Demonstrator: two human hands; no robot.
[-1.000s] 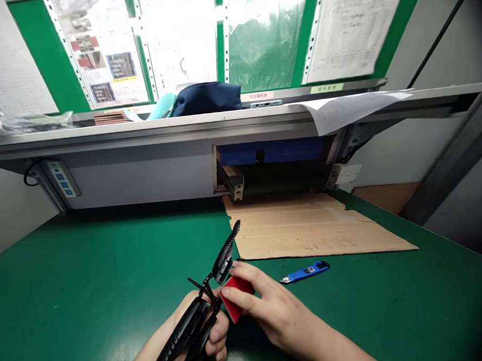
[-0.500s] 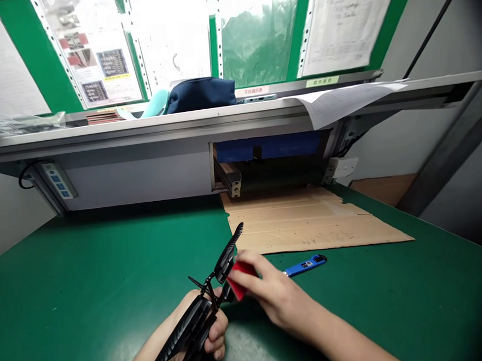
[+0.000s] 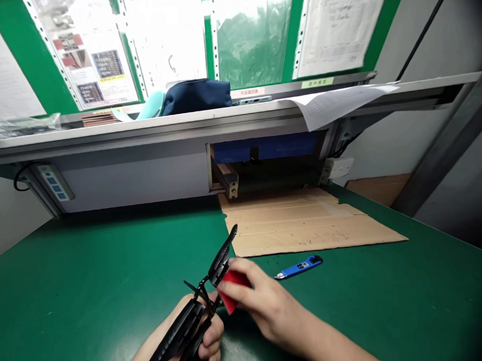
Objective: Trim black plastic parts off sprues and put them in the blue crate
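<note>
Two hands (image 3: 212,337) (image 3: 271,304), cardboard (image 3: 309,228) edge just beyond

Red pad (image 3: 236,279) in fingers (image 3: 249,268), black part (image 3: 183,324)

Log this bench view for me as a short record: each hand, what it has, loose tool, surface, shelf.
Left hand: gripping a black jointed part
Right hand: pinching a red piece between thumb and fingers
Red piece position: at the black part's upper section; exact contact unclear
Loose tool: blue cutter, lying beyond the right hand, silver tip leftward
Surface: green tabletop, with flat cardboard behind the cutter
Shelf: dark blue pouch; paper sheet overhanging its edge
</note>
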